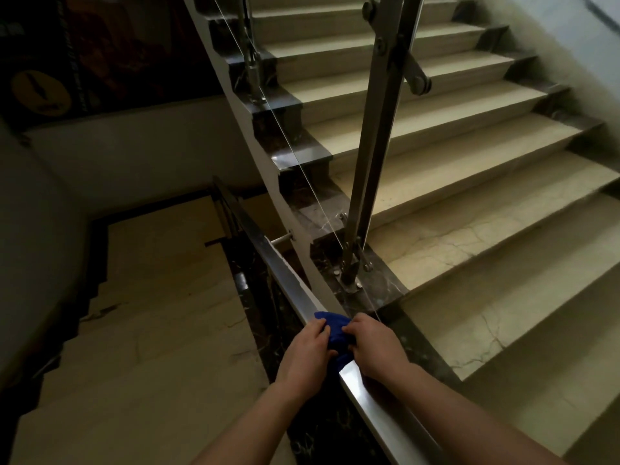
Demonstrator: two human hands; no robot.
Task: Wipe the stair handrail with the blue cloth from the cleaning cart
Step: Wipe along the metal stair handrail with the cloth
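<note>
On the steel handrail [285,276], left hand [307,350] and right hand [375,344] pinch the bunched blue cloth [332,330]; loosened, it could drop down the stairwell.

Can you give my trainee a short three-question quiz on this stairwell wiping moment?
1. True or false: the crumpled blue cloth lies on the polished steel handrail.
2. Which hands touch the cloth? A) left hand only B) right hand only C) both
3. Fill in: the beige stone steps to the right of the rail lead ____ from the person.

Key
1. True: it is bunched over the rail's top.
2. C: one hand is on each side of the cloth.
3. Up; the lower beige landing lies to the left.
</note>
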